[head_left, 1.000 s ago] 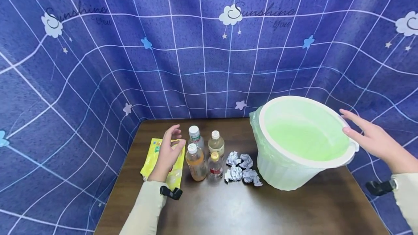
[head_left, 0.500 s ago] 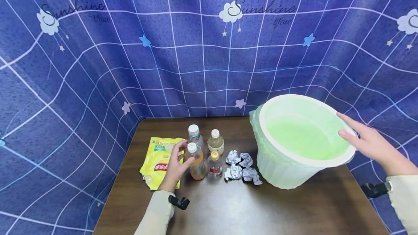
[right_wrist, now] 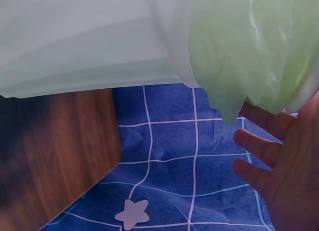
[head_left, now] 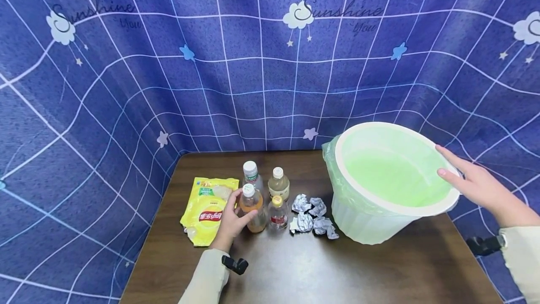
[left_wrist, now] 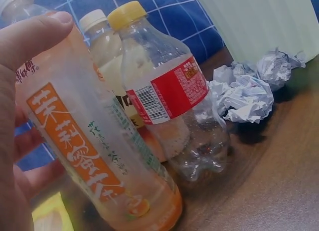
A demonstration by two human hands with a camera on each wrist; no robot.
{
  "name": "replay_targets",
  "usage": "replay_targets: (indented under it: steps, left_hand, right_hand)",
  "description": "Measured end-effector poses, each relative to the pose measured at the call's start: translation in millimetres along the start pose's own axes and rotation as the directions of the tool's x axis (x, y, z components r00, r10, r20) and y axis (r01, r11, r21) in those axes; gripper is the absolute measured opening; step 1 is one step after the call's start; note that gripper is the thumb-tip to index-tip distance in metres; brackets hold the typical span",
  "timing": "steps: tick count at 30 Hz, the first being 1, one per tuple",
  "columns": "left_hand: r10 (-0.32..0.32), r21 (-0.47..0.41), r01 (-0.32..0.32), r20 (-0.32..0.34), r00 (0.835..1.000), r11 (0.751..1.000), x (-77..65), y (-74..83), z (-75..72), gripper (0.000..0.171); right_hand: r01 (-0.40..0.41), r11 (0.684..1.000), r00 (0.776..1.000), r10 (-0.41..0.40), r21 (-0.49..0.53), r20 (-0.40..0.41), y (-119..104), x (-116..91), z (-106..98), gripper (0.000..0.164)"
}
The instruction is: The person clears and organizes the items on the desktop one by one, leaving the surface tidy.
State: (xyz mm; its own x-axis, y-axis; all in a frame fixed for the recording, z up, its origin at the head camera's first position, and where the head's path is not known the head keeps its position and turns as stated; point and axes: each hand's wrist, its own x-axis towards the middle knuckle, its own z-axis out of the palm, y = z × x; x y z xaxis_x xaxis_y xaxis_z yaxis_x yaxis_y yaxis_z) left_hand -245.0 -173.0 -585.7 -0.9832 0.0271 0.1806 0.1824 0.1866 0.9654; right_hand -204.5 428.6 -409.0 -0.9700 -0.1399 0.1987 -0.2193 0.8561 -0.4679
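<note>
My left hand (head_left: 232,222) grips an orange-labelled plastic tea bottle (left_wrist: 94,146), the thumb on its front and the fingers round its far side. The bottle is upright with a white cap. Right beside it stands a small bottle with a yellow cap and red label (head_left: 278,214). Behind them are a clear white-capped bottle (head_left: 251,171) and a cream-labelled bottle (head_left: 279,186). My right hand (head_left: 476,184) rests at the right rim of a white bin (head_left: 358,224) lined with a green bag (right_wrist: 239,46). In the right wrist view its fingers extend loosely below the bag's edge.
A yellow chip bag (head_left: 204,229) lies flat left of the bottles. Several crumpled paper balls (head_left: 302,223) lie between the bottles and the bin. The brown table (head_left: 295,266) backs onto a blue patterned curtain (head_left: 270,74).
My left hand has come from above the chip bag to the tea bottle and closed round it. The right hand has moved slightly left onto the bin's rim.
</note>
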Motion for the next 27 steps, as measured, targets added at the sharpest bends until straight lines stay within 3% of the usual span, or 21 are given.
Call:
replay_targets:
  steps: [8,11,16,20,27]
  left_hand:
    - [-0.035,-0.030,0.035,-0.009,0.999,0.999,2.1,6.5,-2.9,0.073]
    - [-0.025,-0.022,0.025,-0.025,0.999,0.999,2.3,25.1,-7.2,0.073]
    - [0.075,-0.024,-0.076,-0.041,0.996,0.997,0.5,66.9,-13.7,0.068]
    - [0.122,-0.047,-0.124,-0.039,0.992,0.991,5.8,82.7,-17.1,0.065]
    - [0.143,-0.086,-0.149,-0.065,0.988,0.985,23.7,76.1,-25.9,0.067]
  right_hand:
    - [-0.030,1.000,0.999,0.030,0.003,0.016,-2.6,0.4,-2.5,0.067]
    - [-0.036,0.999,0.999,0.036,0.008,0.021,-3.4,2.1,-2.5,0.068]
    - [-0.044,0.999,0.999,0.043,0.013,0.030,-4.5,3.2,-2.6,0.069]
    - [-0.041,0.999,0.999,0.041,0.015,0.030,-5.0,3.3,-3.3,0.069]
    - [-0.054,0.998,0.998,0.053,0.010,0.046,-4.3,2.9,-1.4,0.070]
